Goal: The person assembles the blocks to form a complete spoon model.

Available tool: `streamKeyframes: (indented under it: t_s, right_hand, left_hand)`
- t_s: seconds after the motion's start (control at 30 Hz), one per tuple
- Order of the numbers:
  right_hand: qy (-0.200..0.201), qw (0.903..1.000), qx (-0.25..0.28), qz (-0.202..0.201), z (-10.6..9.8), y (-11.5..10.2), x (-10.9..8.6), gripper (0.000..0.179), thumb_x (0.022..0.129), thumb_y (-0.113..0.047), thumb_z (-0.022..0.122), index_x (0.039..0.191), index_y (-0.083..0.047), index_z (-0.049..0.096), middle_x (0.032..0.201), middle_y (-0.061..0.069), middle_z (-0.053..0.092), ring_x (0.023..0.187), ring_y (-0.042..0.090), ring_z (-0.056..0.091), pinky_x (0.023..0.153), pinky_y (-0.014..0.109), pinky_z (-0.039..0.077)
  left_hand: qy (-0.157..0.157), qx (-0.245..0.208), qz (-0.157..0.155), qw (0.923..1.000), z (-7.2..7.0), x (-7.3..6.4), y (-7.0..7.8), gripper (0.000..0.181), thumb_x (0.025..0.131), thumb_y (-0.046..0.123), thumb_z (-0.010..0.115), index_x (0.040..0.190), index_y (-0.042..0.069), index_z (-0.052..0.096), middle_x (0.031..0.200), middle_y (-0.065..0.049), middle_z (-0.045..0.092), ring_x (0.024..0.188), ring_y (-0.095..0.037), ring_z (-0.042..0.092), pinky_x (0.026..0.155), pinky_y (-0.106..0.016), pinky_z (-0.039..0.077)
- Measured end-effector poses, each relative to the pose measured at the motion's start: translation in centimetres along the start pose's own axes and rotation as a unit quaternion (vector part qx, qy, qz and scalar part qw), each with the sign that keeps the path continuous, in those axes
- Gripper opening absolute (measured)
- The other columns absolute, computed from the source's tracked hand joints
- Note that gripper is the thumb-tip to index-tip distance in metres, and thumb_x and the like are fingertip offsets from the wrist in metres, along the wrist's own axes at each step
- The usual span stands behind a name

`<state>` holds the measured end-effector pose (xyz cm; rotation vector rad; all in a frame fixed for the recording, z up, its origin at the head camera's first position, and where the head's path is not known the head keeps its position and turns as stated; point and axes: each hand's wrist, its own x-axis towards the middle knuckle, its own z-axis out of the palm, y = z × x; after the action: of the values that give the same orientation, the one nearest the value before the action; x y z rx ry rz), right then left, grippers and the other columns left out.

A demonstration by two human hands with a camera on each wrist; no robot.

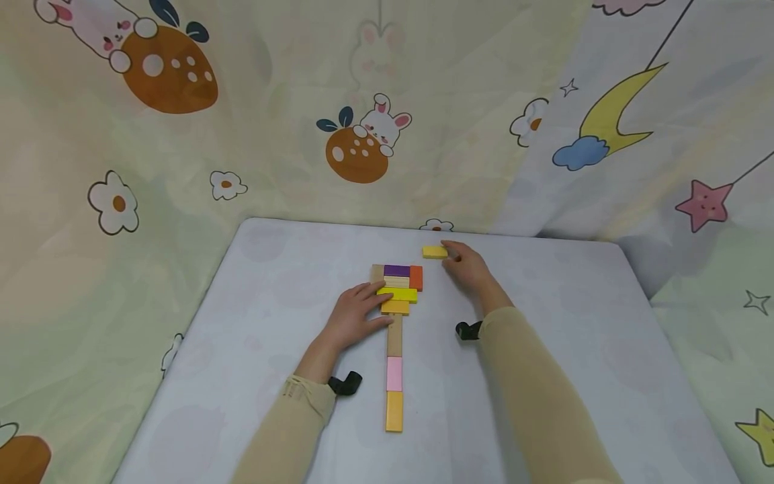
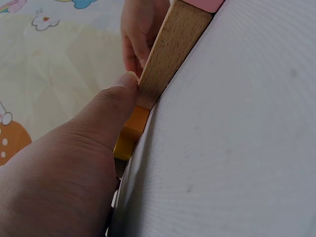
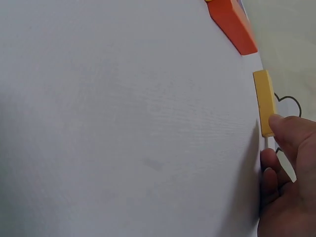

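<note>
My right hand (image 1: 470, 269) pinches one end of a small yellow block (image 1: 434, 252) near the table's far edge; in the right wrist view the thumb presses on its end (image 3: 265, 101). My left hand (image 1: 357, 314) rests with fingers extended at the left of a flat block arrangement, fingertips on the bright yellow block (image 1: 402, 294) and by the orange-yellow block (image 1: 396, 308). Above these lie a purple block (image 1: 396, 271), a pale wood block (image 1: 396, 282), a tan block (image 1: 377, 272) and an orange-red block (image 1: 416, 277). The left thumb touches the wooden block (image 1: 394, 339) below.
Down from the wooden block runs a column with a pink block (image 1: 394, 374) and an amber block (image 1: 394, 411). Everything lies on a white table (image 1: 254, 282). Behind its far edge hangs a printed cloth (image 1: 272, 134). Dark wrist-camera mounts (image 1: 346, 384) stick out from both sleeves.
</note>
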<state>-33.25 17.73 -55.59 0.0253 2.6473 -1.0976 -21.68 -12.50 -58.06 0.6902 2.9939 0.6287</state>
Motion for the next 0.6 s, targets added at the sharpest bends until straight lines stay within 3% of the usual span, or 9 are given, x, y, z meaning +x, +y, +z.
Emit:
streamKeyframes:
  t_s: [0.6]
  right_hand:
    - [0.052,0.9982,-0.022,-0.020,0.88,-0.52,0.49,0.042,0.099,-0.021,0.060,0.140,-0.015,0.055,0.139,0.009,0.053,0.115,0.027,0.051,0.104,0.046,0.045]
  left_hand:
    - [-0.002,0.000,-0.002,1.0000,0.04,0.00,0.00,0.059,0.091,0.061,0.059,0.144,0.035,0.052,0.159,0.010,0.035,0.146,-0.025,0.034,0.120,-0.049,0.026]
